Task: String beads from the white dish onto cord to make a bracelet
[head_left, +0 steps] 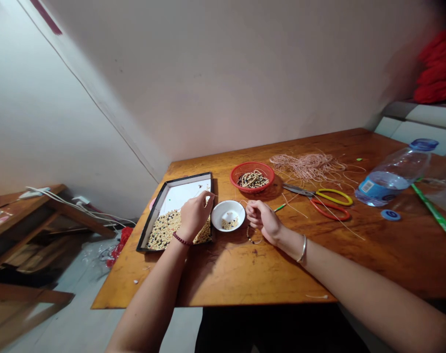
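Observation:
My left hand (195,215) is over the right side of a black-edged tray (186,178) of cream and dark beads (163,230). Its thumb and forefinger are pinched, and a thin thread shows at the fingertips. Between my hands stands a small white bowl (218,210) with some beads at its bottom. My right hand (264,220) is closed, just right of the bowl, with a thread coming from its fingers. Below that hand a beaded string (249,236) hangs or lies by the table; its upper end is hidden by the fingers.
Behind the bowl is a red basket (233,182) of strung beads. Pink cord (307,166) lies in a heap to its right. Scissors (327,198), a green-tipped stick (280,208), a water bottle (388,181) and its blue cap (390,214) lie right on the wooden table (223,289).

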Demonstrator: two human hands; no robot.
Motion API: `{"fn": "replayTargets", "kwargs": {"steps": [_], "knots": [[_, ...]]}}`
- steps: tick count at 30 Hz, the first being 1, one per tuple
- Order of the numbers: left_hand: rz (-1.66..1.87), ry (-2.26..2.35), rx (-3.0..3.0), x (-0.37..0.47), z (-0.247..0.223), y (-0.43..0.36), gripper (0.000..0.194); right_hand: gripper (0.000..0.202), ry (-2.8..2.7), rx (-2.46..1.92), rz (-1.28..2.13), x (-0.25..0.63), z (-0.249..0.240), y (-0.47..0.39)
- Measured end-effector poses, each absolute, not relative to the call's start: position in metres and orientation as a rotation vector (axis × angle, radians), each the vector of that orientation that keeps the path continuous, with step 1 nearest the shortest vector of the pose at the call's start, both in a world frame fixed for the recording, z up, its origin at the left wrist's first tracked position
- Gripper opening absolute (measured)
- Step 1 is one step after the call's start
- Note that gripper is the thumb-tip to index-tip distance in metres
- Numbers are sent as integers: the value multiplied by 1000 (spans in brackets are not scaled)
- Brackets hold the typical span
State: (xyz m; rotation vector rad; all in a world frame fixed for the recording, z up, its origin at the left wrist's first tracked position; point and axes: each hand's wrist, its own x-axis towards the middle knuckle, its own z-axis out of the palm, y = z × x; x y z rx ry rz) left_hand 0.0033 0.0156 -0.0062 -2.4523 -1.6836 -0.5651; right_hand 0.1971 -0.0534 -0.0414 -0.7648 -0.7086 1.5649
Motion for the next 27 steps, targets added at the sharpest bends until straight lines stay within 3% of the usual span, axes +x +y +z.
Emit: {"fn": "replayTargets", "kwargs": {"steps": [7, 14, 20, 27], "knots": [[-581, -1732, -2534, 4, -8, 16, 40, 22, -729, -776, 1577, 196, -42, -54], [-1290, -1779, -3184, 8, -3, 16, 54, 22, -616, -717, 1625, 197, -45, -50], [-1360, -1908, -3535, 12, 1, 2, 51, 26, -807, -840, 1638, 193, -40, -55], [-1399, -1707, -3519, 19, 2, -3, 40, 28, -1070, -916, 1494, 185, -34, -62]]}}
